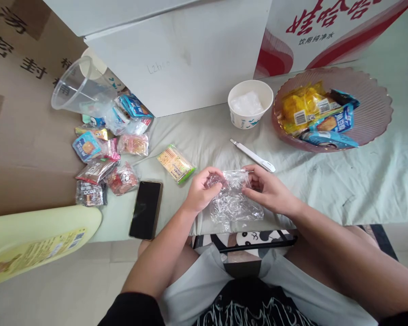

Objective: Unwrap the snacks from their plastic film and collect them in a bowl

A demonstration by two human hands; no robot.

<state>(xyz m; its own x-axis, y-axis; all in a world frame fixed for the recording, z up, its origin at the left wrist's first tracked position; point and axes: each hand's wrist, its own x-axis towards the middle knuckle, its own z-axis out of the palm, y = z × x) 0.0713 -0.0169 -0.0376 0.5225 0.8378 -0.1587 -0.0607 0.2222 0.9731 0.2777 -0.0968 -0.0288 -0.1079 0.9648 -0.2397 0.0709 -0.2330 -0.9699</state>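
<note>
Both my hands hold a crumpled clear plastic bag [233, 201] just above the near edge of the cloth-covered table. My left hand [201, 190] pinches its upper left corner with curled fingers. My right hand [268, 190] grips its upper right edge, fingers closed on the film. The bag hangs down between them and looks empty. A white utility knife [252, 155] lies on the cloth just beyond my right hand. A yellow-green snack packet [176, 164] lies beyond my left hand.
A black phone [145, 209] lies left of my left hand. Several snack packets [102, 158] and a tipped clear plastic cup [75, 86] sit at far left. A white paper bowl [250, 103] and a pink dish [370, 113] of snacks stand at the back right, before white boxes.
</note>
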